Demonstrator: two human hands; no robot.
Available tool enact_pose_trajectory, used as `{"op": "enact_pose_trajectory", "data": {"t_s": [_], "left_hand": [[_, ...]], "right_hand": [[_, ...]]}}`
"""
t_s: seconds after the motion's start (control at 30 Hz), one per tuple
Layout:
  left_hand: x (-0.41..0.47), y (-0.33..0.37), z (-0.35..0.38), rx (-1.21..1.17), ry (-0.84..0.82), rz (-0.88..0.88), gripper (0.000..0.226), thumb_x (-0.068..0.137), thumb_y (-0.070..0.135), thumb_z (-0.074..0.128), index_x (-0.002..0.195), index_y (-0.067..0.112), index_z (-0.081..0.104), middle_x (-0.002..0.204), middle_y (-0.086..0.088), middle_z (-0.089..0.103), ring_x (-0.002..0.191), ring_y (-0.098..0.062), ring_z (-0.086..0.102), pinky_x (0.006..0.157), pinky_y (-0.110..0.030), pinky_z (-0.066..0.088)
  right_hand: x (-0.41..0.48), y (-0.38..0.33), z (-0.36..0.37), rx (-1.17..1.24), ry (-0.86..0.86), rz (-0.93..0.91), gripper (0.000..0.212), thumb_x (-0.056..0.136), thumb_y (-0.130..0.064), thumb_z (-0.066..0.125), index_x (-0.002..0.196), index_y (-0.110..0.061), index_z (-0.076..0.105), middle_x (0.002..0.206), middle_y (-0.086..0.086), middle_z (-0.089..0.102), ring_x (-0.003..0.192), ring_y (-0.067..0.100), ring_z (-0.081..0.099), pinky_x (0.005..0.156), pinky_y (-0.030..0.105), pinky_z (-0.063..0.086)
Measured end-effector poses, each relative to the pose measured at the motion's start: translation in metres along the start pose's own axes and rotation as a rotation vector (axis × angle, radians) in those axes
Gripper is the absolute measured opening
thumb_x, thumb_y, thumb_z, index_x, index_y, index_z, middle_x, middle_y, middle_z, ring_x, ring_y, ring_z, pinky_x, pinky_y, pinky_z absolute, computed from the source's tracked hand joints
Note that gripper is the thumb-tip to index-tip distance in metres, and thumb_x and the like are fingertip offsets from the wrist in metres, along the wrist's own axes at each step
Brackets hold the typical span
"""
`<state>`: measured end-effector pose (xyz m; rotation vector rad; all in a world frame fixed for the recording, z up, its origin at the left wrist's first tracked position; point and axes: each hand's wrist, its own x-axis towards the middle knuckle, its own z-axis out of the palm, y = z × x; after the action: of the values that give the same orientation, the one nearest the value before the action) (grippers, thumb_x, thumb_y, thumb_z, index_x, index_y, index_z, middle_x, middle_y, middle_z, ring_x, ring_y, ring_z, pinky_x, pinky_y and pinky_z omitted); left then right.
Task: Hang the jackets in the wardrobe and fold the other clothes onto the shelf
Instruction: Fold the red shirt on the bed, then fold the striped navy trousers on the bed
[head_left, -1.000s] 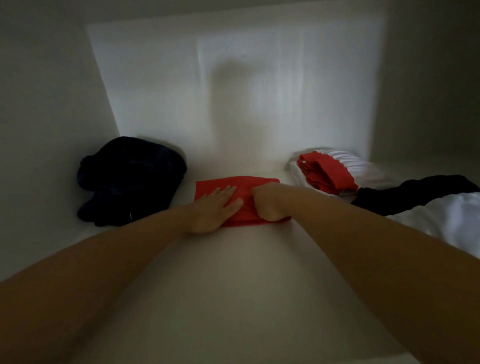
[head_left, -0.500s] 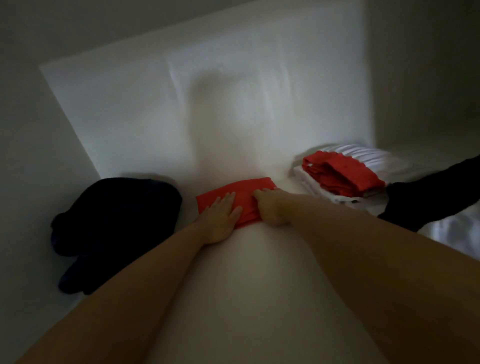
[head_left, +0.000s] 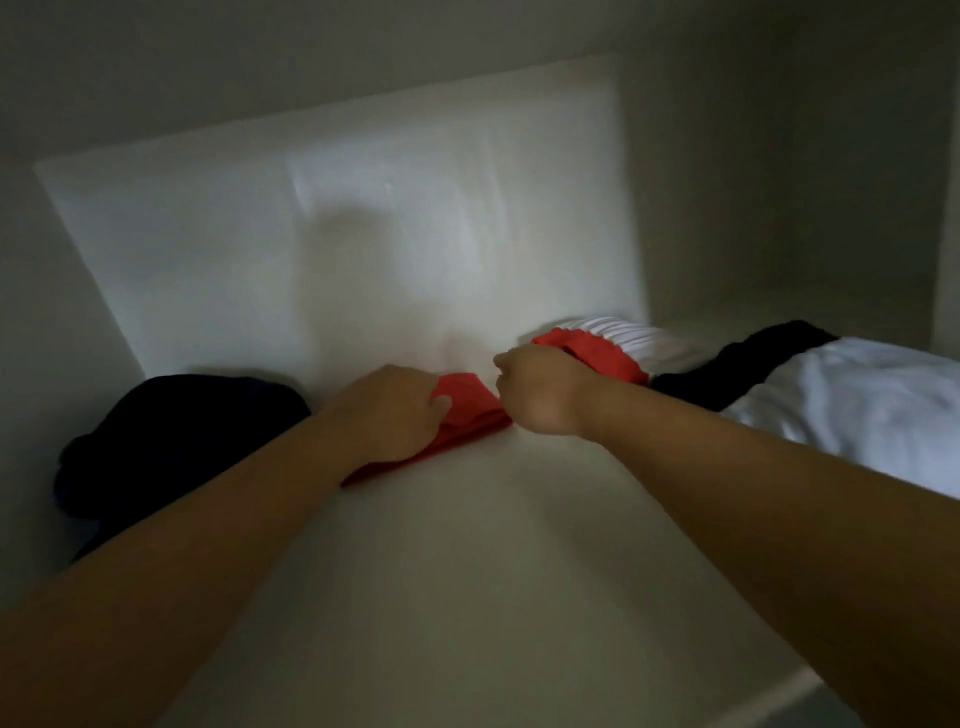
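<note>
Fingers (head_left: 410, 382) of left hand (head_left: 387, 410) curled over folded red garment (head_left: 470, 410), gripping its left part at frame centre on shelf (head_left: 467, 545). Right hand (head_left: 540, 389) clenched on garment's right end. Forearms stretched forward from lower corners. Dark bundle (head_left: 182, 431) left; red-and-white pile (head_left: 613, 345), black cloth (head_left: 743, 364), white cloth (head_left: 857, 410) right.

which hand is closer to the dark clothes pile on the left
Left. The left hand sits just right of the dark pile, on the red cloth; the right hand is farther right, at the cloth's other end.
</note>
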<state>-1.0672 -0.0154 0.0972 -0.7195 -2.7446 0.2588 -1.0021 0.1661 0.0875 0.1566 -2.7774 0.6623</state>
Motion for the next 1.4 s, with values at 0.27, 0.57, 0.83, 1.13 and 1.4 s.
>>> {"op": "enact_pose_trajectory", "data": {"t_s": [0.27, 0.57, 0.83, 1.13, 1.4], "left_hand": [[-0.135, 0.178, -0.097, -0.289, 0.361, 0.431, 0.024, 0.1, 0.036, 0.05, 0.114, 0.028, 0.067, 0.09, 0.011, 0.064, 0.076, -0.006, 0.053, 0.072, -0.016, 0.043], [-0.293, 0.387, -0.163, -0.62, 0.42, 0.666, 0.058, 0.098, 0.061, 0.034, 0.145, 0.032, 0.05, 0.11, 0.005, 0.071, 0.103, -0.008, 0.063, 0.094, -0.02, 0.047], [-0.426, 0.582, -0.213, -0.978, 0.289, 0.921, 0.063, 0.093, 0.068, 0.028, 0.146, 0.04, 0.047, 0.118, 0.013, 0.069, 0.11, -0.012, 0.068, 0.092, -0.026, 0.049], [-0.507, 0.774, -0.256, -1.111, 0.142, 1.253, 0.065, 0.09, 0.066, 0.032, 0.146, 0.037, 0.049, 0.13, 0.008, 0.067, 0.119, -0.012, 0.063, 0.103, -0.029, 0.045], [-0.572, 0.964, -0.288, -1.192, 0.035, 1.592, 0.057, 0.097, 0.057, 0.038, 0.145, 0.028, 0.052, 0.14, 0.009, 0.059, 0.124, -0.007, 0.059, 0.098, -0.013, 0.032]], "right_hand": [[-0.224, 0.03, -0.105, 0.058, 0.363, 0.089, 0.025, 0.106, -0.03, 0.046, 0.108, -0.016, 0.067, 0.081, -0.01, 0.057, 0.077, 0.014, 0.052, 0.073, 0.023, 0.034], [-0.537, 0.044, -0.191, -0.206, 0.649, 0.456, 0.049, 0.091, -0.06, 0.045, 0.134, -0.042, 0.062, 0.123, -0.022, 0.068, 0.117, 0.003, 0.063, 0.091, 0.017, 0.041], [-0.776, 0.047, -0.261, -0.434, 0.761, 0.778, 0.039, 0.098, -0.053, 0.05, 0.131, -0.041, 0.064, 0.119, -0.021, 0.07, 0.114, 0.004, 0.064, 0.078, 0.011, 0.041], [-0.965, 0.064, -0.317, -0.58, 0.897, 1.162, 0.039, 0.101, -0.048, 0.049, 0.134, -0.032, 0.064, 0.126, -0.012, 0.069, 0.117, 0.012, 0.065, 0.097, 0.024, 0.047], [-1.097, 0.11, -0.366, -0.688, 0.926, 1.543, 0.041, 0.099, -0.053, 0.048, 0.134, -0.037, 0.063, 0.125, -0.014, 0.069, 0.112, 0.006, 0.065, 0.087, 0.015, 0.035]]}}
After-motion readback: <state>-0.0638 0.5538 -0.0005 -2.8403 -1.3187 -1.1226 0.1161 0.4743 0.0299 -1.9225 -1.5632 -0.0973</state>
